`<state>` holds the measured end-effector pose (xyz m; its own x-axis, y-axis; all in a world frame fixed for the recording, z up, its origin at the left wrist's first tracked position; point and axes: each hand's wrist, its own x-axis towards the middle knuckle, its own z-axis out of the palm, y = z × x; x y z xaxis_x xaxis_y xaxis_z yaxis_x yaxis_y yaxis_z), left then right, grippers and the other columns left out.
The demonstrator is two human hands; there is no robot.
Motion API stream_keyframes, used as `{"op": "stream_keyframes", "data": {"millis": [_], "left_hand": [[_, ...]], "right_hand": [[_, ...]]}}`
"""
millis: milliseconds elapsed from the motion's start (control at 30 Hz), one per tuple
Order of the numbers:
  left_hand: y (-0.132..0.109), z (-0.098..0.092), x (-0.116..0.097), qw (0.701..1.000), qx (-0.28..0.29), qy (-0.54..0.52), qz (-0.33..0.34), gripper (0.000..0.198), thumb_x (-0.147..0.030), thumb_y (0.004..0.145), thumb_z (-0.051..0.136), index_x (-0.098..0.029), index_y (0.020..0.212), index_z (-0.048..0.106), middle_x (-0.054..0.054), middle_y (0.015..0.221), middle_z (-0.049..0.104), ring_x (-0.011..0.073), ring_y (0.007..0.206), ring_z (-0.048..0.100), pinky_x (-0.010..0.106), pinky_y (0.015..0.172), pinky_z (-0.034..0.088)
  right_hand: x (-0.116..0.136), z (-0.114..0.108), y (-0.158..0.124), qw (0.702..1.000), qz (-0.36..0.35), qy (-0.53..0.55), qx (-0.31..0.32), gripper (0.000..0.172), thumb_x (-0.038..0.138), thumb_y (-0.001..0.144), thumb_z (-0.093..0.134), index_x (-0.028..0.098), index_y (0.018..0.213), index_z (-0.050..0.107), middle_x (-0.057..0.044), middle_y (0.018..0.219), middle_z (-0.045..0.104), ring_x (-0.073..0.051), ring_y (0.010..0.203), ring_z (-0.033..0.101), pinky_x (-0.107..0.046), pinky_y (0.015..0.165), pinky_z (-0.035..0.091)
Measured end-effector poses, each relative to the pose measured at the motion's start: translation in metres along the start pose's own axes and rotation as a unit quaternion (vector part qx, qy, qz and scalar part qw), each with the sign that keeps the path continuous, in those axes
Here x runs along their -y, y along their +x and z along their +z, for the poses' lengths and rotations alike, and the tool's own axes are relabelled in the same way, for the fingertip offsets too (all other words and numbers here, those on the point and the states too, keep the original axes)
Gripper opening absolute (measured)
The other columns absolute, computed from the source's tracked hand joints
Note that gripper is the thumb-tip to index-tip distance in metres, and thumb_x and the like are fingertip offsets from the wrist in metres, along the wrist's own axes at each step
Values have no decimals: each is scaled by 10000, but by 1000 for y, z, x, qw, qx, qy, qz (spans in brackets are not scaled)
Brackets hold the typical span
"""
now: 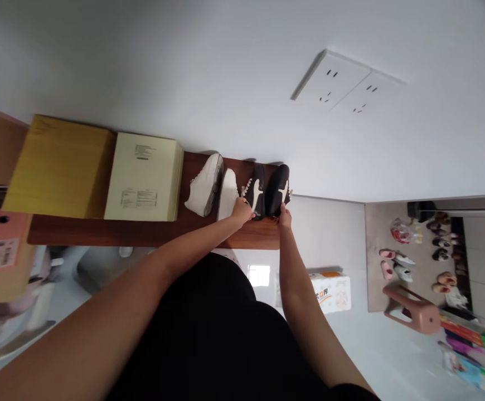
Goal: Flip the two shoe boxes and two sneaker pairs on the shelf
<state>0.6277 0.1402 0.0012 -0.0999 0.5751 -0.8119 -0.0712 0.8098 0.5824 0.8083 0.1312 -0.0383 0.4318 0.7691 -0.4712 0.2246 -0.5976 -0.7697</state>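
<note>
- One wall (184, 67) is met by the toes of all the footwear, so no room is left behind the row.
- One shelf (100, 233) carries everything. A strip of bare wood is left along its front edge, and a drop to the floor lies past its right end.
- Two boxes, a yellow box (61, 167) and a pale box (144, 177), are set side by side, touching, on the left part.
- Two white shoes (204, 188) are stood just right of the pale box and judged already placed.
- Two black shoes are lined up next: the inner black shoe (257, 189) beside the white ones, and the end black shoe (276, 188) at the very end of the shelf, with no spare room to its right.
- Both black shoes are judged set down but not yet released.
- The left hand (242, 210) is curled narrow at the heel of the inner black shoe. The right hand (285, 214) is laid on the heel of the end one. Whether either heel is gripped cannot be told.
</note>
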Motion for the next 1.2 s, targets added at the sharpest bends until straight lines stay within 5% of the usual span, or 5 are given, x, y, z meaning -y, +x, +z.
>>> {"op": "stream_keyframes", "data": {"millis": [200, 500, 700, 900, 1200], "left_hand": [[-30, -49, 3, 998, 32, 33, 46, 354, -169, 860, 578, -195, 1213, 553, 145, 1323, 626, 133, 743, 710, 260, 639, 530], [-73, -207, 31, 994, -94, -42, 34, 272, -190, 821, 598, -193, 1092, 623, 86, 1084, 730, 123, 732, 699, 237, 667, 514], [-99, -300, 61, 976, -179, -107, 60, 236, -175, 799, 584, -187, 1028, 635, 71, 1011, 741, 118, 711, 683, 219, 632, 497], [-98, -390, 72, 968, -206, -113, 90, 214, -185, 794, 575, -193, 1001, 630, 58, 997, 737, 118, 719, 686, 225, 645, 514], [-89, -499, 60, 967, -181, -77, 160, 202, -236, 816, 559, -198, 1004, 622, 48, 983, 730, 143, 822, 715, 261, 747, 549]], "right_hand": [[-3, -2, -1, 996, -28, -80, -3, 551, 719, 923, 353, 221, 806, 555, 21, 661, 564, -163, 723, 524, -257, 672, 445], [-1, 4, -4, 978, -6, -198, -67, 453, 483, 995, 355, 132, 1028, 639, -191, 1062, 692, -274, 1031, 639, -372, 937, 473], [10, 24, -67, 955, -50, -202, -210, 540, 411, 967, 431, 64, 1376, 496, -298, 1373, 482, -343, 1223, 582, -469, 1058, 469], [18, 119, -172, 967, -178, -162, -88, 437, 398, 916, 514, 130, 1251, 598, -223, 1268, 572, -315, 1205, 560, -470, 1005, 520], [70, 307, -302, 967, -73, 27, 243, 367, 461, 840, 654, 207, 1102, 691, -62, 1046, 723, -214, 940, 662, -367, 880, 553]]}}
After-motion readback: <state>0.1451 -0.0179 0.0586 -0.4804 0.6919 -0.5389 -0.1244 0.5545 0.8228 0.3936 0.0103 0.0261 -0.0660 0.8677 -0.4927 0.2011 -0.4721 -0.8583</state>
